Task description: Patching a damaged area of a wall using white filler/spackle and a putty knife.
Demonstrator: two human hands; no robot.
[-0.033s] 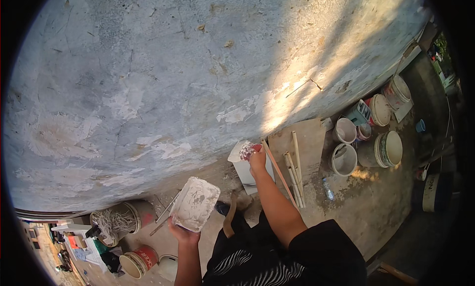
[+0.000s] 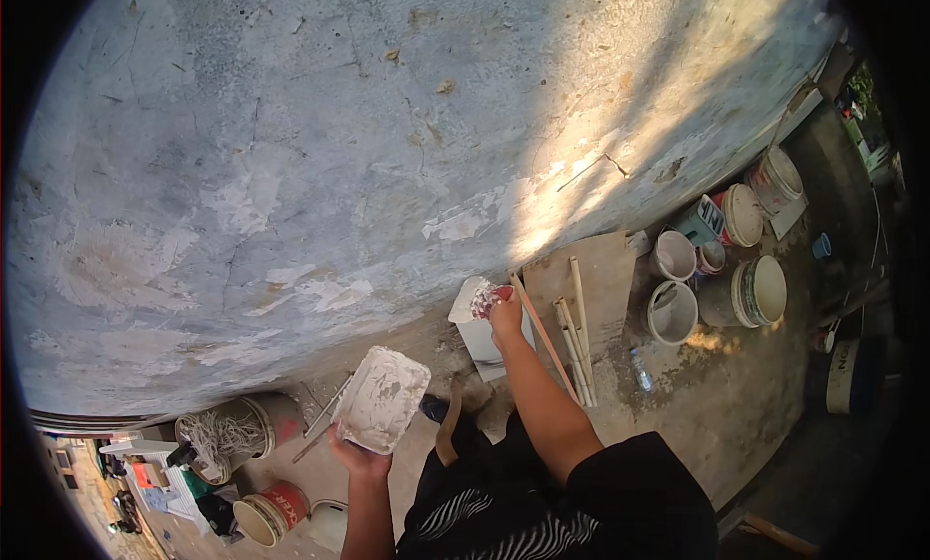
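My left hand (image 2: pixel 360 453) grips the lower left edge of a shallow rectangular tray (image 2: pixel 387 400), its inside smeared with white, plaster-like material. My right hand (image 2: pixel 506 316) reaches forward, closed on a red and white tool crusted with white (image 2: pixel 484 298). The tool looks like a wide spreader; its exact kind is hard to make out. It is close to the foot of a patchy blue-grey wall (image 2: pixel 320 172), and I cannot tell whether it touches. Below the tool is a pale board or box (image 2: pixel 484 347).
Several bamboo sticks (image 2: pixel 579 352) lie on a brown board (image 2: pixel 605 269). Buckets, including a grey one (image 2: pixel 672 313), stand to the right near a plastic bottle (image 2: pixel 641 371). At lower left are a bucket of stringy fibre (image 2: pixel 228 439) and a red-and-cream bucket (image 2: pixel 273 512).
The tool in my right hand has turned very slightly, showing a little more of its white part. My left hand and the tray look unchanged.
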